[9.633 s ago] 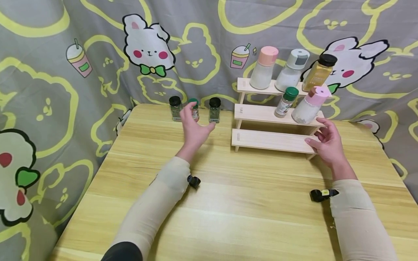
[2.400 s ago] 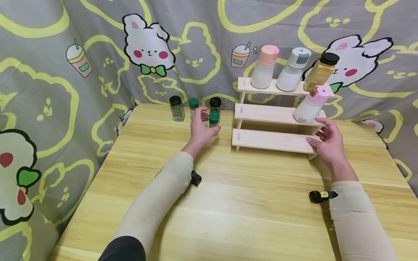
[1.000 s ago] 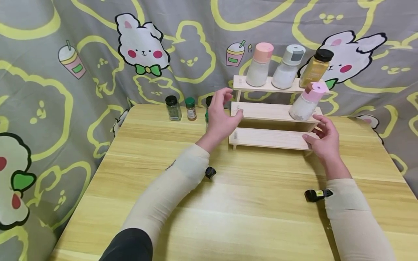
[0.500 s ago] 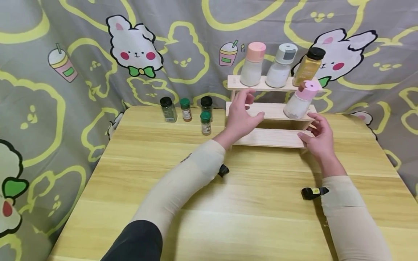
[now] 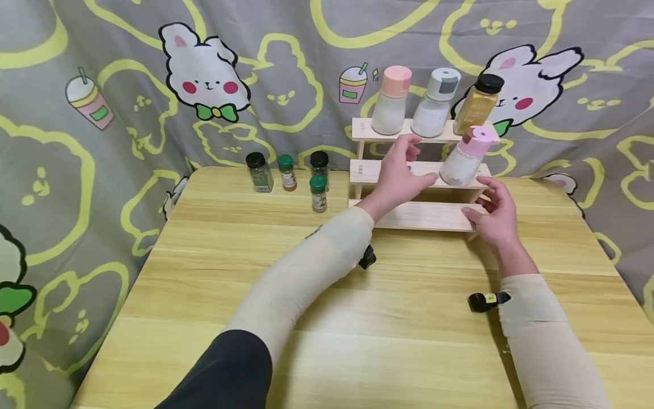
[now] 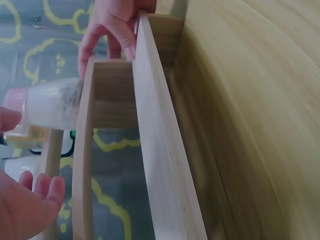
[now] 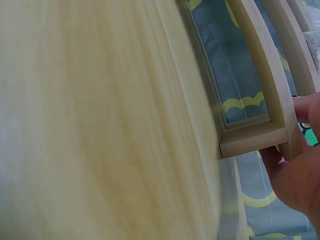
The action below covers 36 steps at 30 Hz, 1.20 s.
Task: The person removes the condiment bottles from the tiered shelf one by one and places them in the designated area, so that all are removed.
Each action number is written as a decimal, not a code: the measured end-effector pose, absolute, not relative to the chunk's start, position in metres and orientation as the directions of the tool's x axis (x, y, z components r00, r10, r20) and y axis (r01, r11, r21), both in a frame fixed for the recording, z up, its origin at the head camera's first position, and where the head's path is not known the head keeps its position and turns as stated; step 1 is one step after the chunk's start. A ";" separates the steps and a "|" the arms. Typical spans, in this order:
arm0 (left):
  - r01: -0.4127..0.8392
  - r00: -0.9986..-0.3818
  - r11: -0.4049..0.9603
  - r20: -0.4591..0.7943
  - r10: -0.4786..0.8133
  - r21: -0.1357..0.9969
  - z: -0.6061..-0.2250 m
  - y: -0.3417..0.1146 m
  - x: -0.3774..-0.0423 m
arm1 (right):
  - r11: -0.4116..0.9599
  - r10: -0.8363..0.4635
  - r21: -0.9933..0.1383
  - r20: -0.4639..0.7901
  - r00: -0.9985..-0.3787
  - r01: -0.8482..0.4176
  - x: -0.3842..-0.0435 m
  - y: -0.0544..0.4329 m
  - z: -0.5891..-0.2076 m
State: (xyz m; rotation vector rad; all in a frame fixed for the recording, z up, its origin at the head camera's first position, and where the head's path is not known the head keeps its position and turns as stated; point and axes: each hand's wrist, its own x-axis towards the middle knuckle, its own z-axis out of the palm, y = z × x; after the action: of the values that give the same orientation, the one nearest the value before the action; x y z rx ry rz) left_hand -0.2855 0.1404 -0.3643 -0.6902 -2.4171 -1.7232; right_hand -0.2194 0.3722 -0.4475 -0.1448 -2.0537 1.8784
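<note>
A three-tier wooden rack (image 5: 429, 216) stands at the back of the table. My right hand (image 5: 494, 218) grips its right end, thumb on the lowest shelf's edge; the right wrist view shows that hand (image 7: 300, 185) around the wood. In front of the middle shelf my left hand (image 5: 398, 179) is spread, thumb tip close to a glass shaker with a pink lid (image 5: 462, 165). Nothing is in its grasp. The left wrist view has the shaker (image 6: 55, 102) beyond the parted thumb and fingers of the left hand (image 6: 27, 205).
On the top shelf stand a salmon-lidded shaker (image 5: 389, 108), a grey-and-white-lidded shaker (image 5: 431, 113) and a yellow black-capped bottle (image 5: 476, 108). Left of the rack are two black-capped jars (image 5: 260, 177) and two green-capped jars (image 5: 319, 199). A patterned curtain (image 5: 286, 74) hangs behind.
A green-capped jar went from the middle shelf to the table beside the other jars. My left hand released it and moved right to the pink-lidded shaker. The right hand keeps its grip.
</note>
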 end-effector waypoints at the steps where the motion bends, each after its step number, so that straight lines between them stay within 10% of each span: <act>1: 0.407 -0.894 0.262 0.324 0.308 0.875 -0.365 0.144 -0.286 | 0.104 0.307 -0.981 0.188 -0.933 -0.163 -0.220 0.372 -0.448; 36: 0.311 -0.948 0.590 0.204 0.243 0.745 -0.360 0.223 -0.283 | 0.178 0.311 -0.980 0.141 -0.940 -0.088 -0.222 0.376 -0.451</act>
State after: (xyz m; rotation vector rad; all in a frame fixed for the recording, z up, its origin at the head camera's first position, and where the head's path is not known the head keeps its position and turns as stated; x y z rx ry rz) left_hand -0.2831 0.2228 -0.3597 -0.4762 -2.7286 -1.3023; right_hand -0.2218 0.3758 -0.4508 -0.2126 -2.1506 1.8229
